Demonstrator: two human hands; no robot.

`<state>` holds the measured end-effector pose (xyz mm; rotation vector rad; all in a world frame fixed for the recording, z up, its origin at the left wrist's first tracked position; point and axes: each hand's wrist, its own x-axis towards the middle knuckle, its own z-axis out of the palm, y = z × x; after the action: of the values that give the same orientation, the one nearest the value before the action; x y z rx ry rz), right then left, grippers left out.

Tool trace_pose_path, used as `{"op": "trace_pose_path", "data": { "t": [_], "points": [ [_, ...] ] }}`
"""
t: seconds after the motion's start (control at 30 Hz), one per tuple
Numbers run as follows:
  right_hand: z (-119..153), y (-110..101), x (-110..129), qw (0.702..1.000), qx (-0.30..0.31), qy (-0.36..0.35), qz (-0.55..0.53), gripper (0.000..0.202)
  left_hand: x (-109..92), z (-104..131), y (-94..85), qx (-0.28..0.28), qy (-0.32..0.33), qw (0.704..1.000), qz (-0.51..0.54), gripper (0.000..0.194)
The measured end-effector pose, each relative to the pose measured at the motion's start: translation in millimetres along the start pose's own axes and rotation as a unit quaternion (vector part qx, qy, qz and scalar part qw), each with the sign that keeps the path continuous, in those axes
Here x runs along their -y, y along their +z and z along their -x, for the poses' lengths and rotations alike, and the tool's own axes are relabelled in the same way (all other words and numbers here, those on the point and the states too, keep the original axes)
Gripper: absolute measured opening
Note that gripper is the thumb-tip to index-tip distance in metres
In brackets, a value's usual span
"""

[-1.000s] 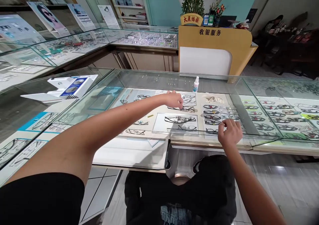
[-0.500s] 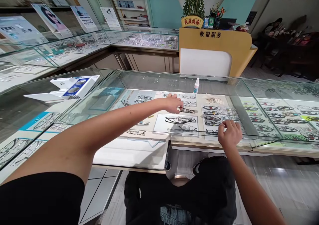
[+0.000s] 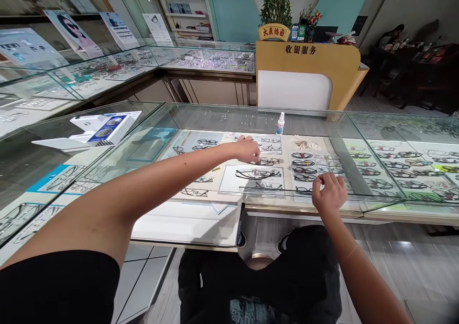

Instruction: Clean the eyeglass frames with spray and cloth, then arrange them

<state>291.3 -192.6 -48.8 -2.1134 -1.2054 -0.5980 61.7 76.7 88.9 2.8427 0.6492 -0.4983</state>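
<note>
My left hand point(image 3: 247, 150) reaches far across the glass display case, palm down, with its fingers curled. Its fingertips are at the left part of a dark-framed pair of eyeglasses point(image 3: 268, 161); whether they grip it is hidden. Just nearer to me, black eyeglasses point(image 3: 257, 174) lie on a white tray point(image 3: 229, 180), with another pair point(image 3: 268, 186) in front. My right hand point(image 3: 330, 192) is loosely closed over the case's front edge, thumb against the curled fingers, nothing visible in it. Beside it, several eyeglasses point(image 3: 304, 170) lie in rows on a display board.
A white spray bottle point(image 3: 280, 123) stands beyond the trays, and a beige cloth point(image 3: 306, 143) lies crumpled to its right. An opened white-and-blue box point(image 3: 111, 129) rests on the left. A pulled-out drawer point(image 3: 186, 224) juts toward me. Behind stands a yellow counter point(image 3: 304, 59).
My left hand has drawn back slightly and its fingers are more curled beside the dark eyeglasses. My right hand has stayed nearly still. The view has shifted a little.
</note>
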Motion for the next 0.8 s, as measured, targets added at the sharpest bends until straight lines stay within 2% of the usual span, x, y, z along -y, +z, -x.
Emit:
{"op": "trace_pose_path", "data": {
  "t": [0.13,0.47,0.67,0.8],
  "points": [
    [-0.8,-1.0,1.4,1.000,-0.004,-0.004,0.003,0.017,-2.2,0.2,-2.1,0.004,-0.001,1.000,0.002,0.041],
    [-1.4,-3.0,3.6,1.000,-0.006,-0.004,0.010,0.018,-1.8,-3.8,-6.2,0.021,-0.025,0.999,0.022,0.027],
    [-1.4,-3.3,3.6,1.000,-0.008,-0.008,0.010,0.019,-2.0,-3.4,-9.6,-0.001,-0.026,0.999,0.026,0.031],
    [-1.4,-3.1,3.7,0.999,-0.020,-0.019,0.016,0.020,1.6,-8.4,-4.4,-0.024,-0.016,0.998,0.060,0.032]
  ]
}}
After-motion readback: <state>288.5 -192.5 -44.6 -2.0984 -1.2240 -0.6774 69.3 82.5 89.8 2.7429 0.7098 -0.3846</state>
